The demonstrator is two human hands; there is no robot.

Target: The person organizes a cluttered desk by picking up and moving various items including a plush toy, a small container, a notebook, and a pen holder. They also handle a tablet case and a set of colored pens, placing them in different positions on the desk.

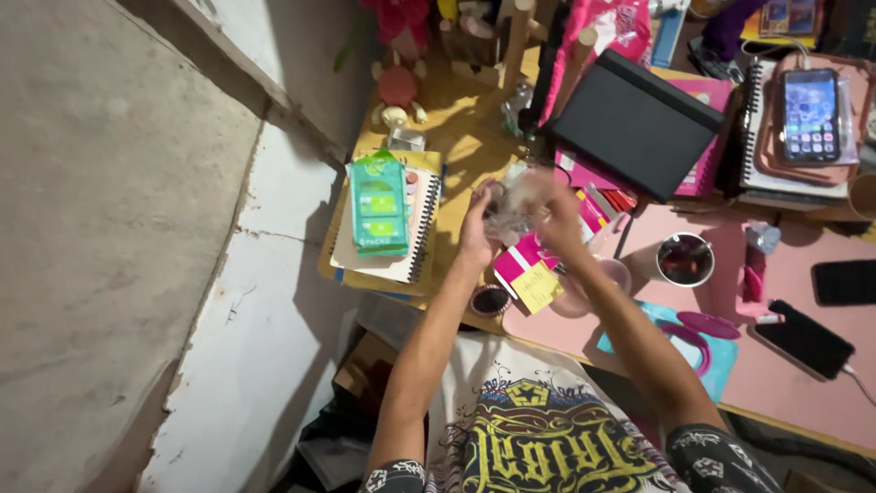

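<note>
- Our left hand [474,233] and right hand [557,219] meet above the tabletop [821,383], fingers pinching a crumpled clear wrapper [516,201] between them.
- We hold it up off the clutter, likely so both hands can work it freely; what is inside is too blurred to tell.
- Just below lie a pink pad [520,256] with a yellow note [537,286] and a small dark cup [490,299].
- Left of us, a green pack [379,205] rests on a spiral notebook [411,246].
- Farther right stand a mug [684,260] and a phone [808,340].

Crumpled clear wrapper [516,203] between hands
</note>
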